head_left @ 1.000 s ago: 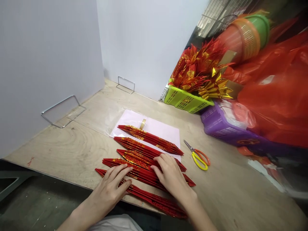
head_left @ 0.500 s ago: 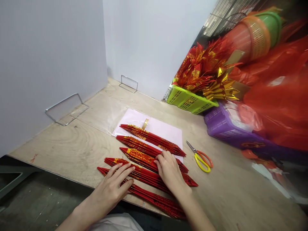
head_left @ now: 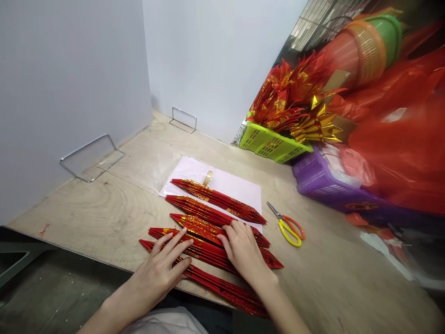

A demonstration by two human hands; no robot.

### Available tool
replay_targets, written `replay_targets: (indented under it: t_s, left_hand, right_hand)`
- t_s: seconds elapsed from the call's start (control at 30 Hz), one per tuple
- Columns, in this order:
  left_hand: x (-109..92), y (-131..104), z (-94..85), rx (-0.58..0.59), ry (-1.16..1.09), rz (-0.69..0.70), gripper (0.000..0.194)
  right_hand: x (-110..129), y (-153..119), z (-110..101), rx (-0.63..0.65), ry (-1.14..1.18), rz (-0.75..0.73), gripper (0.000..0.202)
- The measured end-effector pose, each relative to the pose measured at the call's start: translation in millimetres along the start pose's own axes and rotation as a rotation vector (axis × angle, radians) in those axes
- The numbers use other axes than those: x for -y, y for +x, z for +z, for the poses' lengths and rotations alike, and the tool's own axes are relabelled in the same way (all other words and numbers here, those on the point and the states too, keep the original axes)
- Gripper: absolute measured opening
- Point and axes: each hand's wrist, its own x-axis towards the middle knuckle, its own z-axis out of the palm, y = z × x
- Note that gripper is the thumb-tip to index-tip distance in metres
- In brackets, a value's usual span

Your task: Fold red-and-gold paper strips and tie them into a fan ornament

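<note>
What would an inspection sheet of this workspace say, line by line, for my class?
Surface: pale wooden table; red mark near the left corner.
Job's things: five pleated red-and-gold paper bundles in rows, the farthest on a pinkish sheet.
Clutter: scissors right of the bundles; two wire frames by the panels.
Grip: left hand spread, resting on the second-nearest bundle; right hand touches the middle one, hold unclear.
Cables: none identifiable; pale stringy tangle by the green basket, nature unclear.
Surroundings: green basket holding red and gold pieces; purple basket; red plastic.

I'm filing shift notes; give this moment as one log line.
left hand: on folded red strips | right hand: likewise | scissors: right of strips, on table
</note>
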Motion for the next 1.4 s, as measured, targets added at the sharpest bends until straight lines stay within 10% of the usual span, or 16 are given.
replay_targets:
  t_s: [0.8,1.4]
  left_hand:
    - [4,-1,2.9,-0.009,0.005,0.033,0.017]
    - [6,-3,1.9,0.016,0.017,0.039,0.019]
  right_hand:
    - [8,5,3,0.041,-0.078,-0.087,0.019]
    - [-2,22,-12,0.286,0.265,0.158,0.037]
